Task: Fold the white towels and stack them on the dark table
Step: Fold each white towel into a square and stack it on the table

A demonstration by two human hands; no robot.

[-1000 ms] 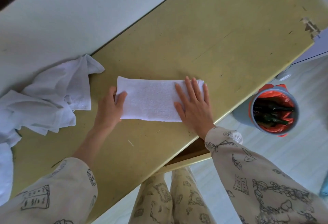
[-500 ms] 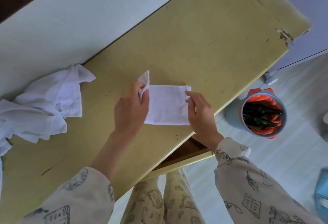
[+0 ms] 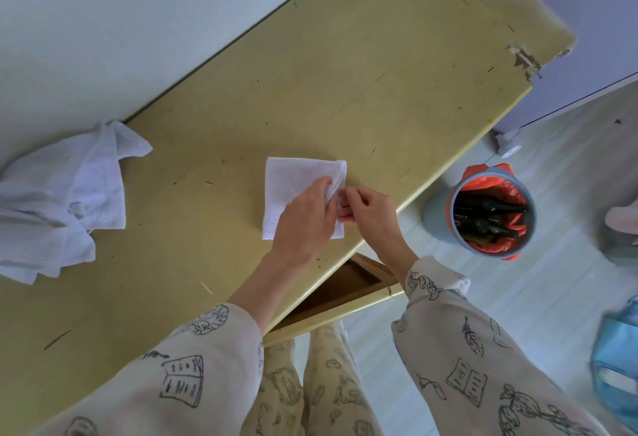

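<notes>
Far left of the tabletop (image 3: 345, 66): a loose heap of white towels (image 3: 58, 200), crumpled and unfolded, lying partly over the left edge of view. How many are in the heap cannot be told. These are judged to be the work left.

Centre, near the front edge: one folded towel (image 3: 293, 180), now a small near-square, flat on the yellow-green surface and well apart from the heap. Fold appears close to finished.

Left hand (image 3: 305, 219) lies over the towel's near right part, fingers curled and pinching the layers at the right edge. Right hand (image 3: 367, 209) is just beside it at the same edge, fingertips curled onto the cloth, apparently squaring the corners.

No stack of folded towels is in view, and no dark table either; this surface is light-coloured. Judgement: first visible towel nearly folded, stacking not yet begun, heap untouched.

Right, on the floor beside the front edge: a grey bin (image 3: 490, 214) with an orange liner and dark bottles inside. An open drawer (image 3: 341, 287) shows below the tabletop.
</notes>
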